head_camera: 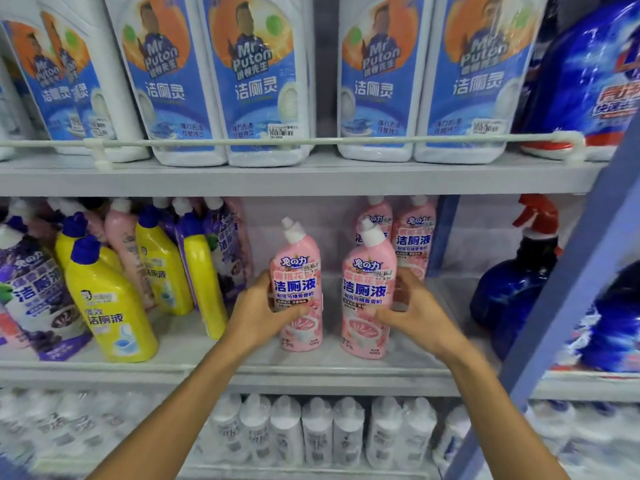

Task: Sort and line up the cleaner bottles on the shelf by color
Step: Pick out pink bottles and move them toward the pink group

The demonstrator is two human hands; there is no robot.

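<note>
Two pink cleaner bottles with white caps stand upright near the front of the middle shelf (311, 370). My left hand (258, 311) grips the left pink bottle (300, 271) from its left side. My right hand (420, 311) wraps the right pink bottle (369, 282) from its right side. Two more pink bottles (414, 237) stand behind them at the back. To the left, several yellow bottles with blue caps (109, 306) are mixed with purple bottles (31, 292) and one pink bottle (123, 237).
Large white bottles with blue labels (256, 81) fill the upper shelf behind a rail. A dark blue spray bottle with a red trigger (516, 282) stands at the right beside a blue upright post (568, 299). White bottles (318, 431) line the lower shelf.
</note>
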